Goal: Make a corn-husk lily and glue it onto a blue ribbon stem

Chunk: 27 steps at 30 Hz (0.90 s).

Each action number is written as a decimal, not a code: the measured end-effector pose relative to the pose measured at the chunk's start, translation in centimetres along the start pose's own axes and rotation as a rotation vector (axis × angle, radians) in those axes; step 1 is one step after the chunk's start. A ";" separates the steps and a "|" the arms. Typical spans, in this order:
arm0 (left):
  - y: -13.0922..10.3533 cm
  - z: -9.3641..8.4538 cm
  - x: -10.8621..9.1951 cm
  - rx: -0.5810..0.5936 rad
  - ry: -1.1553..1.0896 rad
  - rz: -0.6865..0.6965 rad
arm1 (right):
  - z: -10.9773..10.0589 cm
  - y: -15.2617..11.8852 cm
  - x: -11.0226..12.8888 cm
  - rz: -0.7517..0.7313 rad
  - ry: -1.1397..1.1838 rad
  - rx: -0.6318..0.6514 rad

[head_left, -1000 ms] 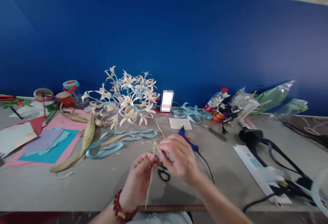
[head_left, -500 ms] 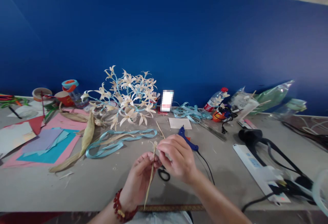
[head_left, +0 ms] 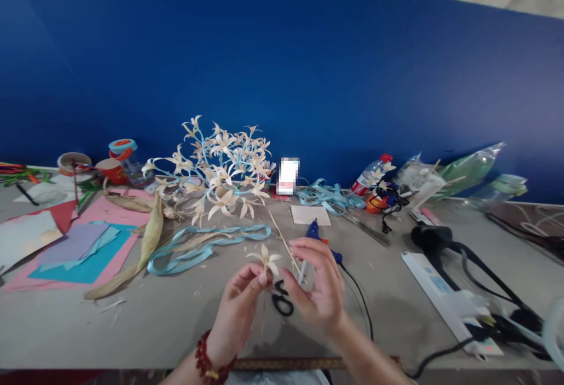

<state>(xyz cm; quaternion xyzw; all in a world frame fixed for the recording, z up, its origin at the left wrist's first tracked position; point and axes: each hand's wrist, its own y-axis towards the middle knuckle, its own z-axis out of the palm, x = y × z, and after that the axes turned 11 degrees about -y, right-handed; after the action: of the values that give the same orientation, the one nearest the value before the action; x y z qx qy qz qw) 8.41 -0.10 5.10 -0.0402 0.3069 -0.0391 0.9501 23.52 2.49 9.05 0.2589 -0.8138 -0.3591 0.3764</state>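
Observation:
A small cream flower [head_left: 266,259] with several spread petals is pinched at its base in my left hand [head_left: 240,298], and a thin strip hangs below the fingers. My right hand [head_left: 318,284] is just right of the flower, its thumb and fingers apart and nothing seen between them. Black-handled scissors [head_left: 282,305] lie on the table between the hands, partly covered. Beyond my right hand are a thin stick [head_left: 281,232] and a blue glue gun [head_left: 312,230], partly hidden by the fingers.
Behind are a bunch of cream flowers [head_left: 222,144], light blue ribbon [head_left: 176,267] and a white card [head_left: 311,215]. Coloured paper [head_left: 73,261] and dried husks [head_left: 151,238] lie left. A power strip [head_left: 436,294], cables and a bottle [head_left: 363,179] are right.
My right hand has moved off the flower to the right and its fingers have opened. The flower in my left hand now shows its petals spread, and more of the scissors is visible.

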 end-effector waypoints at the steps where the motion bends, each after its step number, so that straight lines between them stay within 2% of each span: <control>1: 0.0 -0.2 0.1 -0.007 0.049 0.044 | 0.2 -0.7 0.0 0.079 0.046 -0.021; 4: 0.0 -0.8 0.4 -0.014 0.174 0.150 | 1.1 -2.6 0.1 0.286 0.242 -0.014; 7: 0.0 -0.9 0.4 0.059 0.294 0.242 | 1.6 -3.5 0.5 0.365 0.355 0.042; 12: 0.0 -0.6 0.2 0.173 0.448 0.345 | 1.5 -3.2 1.1 0.341 0.352 0.054; 18: 0.0 -0.4 0.1 0.210 0.500 0.413 | 1.8 -3.0 0.9 0.330 0.380 0.039; 27: 0.0 -0.5 0.2 0.247 0.531 0.435 | 2.0 -2.7 1.2 0.322 0.390 0.037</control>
<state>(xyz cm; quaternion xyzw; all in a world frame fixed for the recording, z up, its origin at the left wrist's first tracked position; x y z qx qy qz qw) 8.24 -0.11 4.57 0.1524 0.5372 0.1180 0.8211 21.64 0.85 6.52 0.1973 -0.7630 -0.2225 0.5739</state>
